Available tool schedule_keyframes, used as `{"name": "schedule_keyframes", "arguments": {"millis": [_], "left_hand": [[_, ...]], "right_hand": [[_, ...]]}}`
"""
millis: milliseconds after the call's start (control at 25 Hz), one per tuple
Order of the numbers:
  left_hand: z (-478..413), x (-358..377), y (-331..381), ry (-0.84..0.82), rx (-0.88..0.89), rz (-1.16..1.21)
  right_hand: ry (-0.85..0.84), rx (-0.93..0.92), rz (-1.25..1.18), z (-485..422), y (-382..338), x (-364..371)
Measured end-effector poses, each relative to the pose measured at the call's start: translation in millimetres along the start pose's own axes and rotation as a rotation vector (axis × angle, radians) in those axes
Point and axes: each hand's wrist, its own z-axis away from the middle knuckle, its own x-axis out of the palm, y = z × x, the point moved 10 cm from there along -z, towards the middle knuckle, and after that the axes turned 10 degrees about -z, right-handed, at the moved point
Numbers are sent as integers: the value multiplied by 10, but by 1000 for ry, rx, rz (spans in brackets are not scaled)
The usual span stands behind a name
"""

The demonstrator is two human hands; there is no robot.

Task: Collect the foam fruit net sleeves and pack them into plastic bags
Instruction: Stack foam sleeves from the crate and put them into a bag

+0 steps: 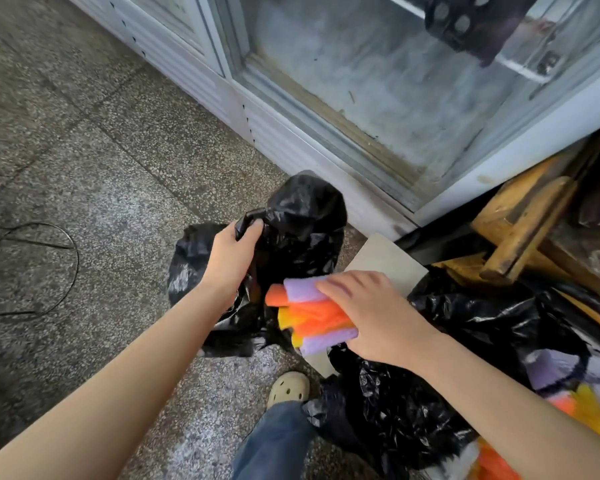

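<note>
A black plastic bag (302, 216) stands on the floor at the centre. My left hand (231, 258) grips its rim and holds the mouth up. My right hand (374, 317) holds a stacked bundle of foam net sleeves (312, 315) in purple, orange and yellow, right at the bag's opening. More sleeves (565, 393) in purple, orange and yellow lie in the lower right corner, partly hidden by my right forearm. A second crumpled black bag (465, 358) spreads under my right arm.
A glass-fronted cabinet (361, 81) stands close behind the bag. Wooden pieces (527, 223) lean at the right, with a pale board (385, 258) below them. A wire loop (32, 265) lies on the speckled floor at the left. My shoe (290, 388) and jeans leg are below.
</note>
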Motion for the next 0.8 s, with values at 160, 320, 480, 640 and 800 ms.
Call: {"name": "schedule_keyframes", "arguments": {"millis": [160, 320, 480, 640, 800], "left_hand": [[255, -64, 265, 111, 61, -233], [474, 47, 382, -8, 44, -510], [583, 64, 496, -7, 125, -572], [682, 98, 572, 63, 252, -430], [1038, 392, 793, 35, 345, -185]], "right_hand": [[-28, 388, -262, -3, 340, 5], [263, 905, -712, 256, 841, -249], [437, 969, -970, 357, 858, -233], [432, 819, -855, 397, 757, -358], [255, 355, -212, 401, 263, -512]]}}
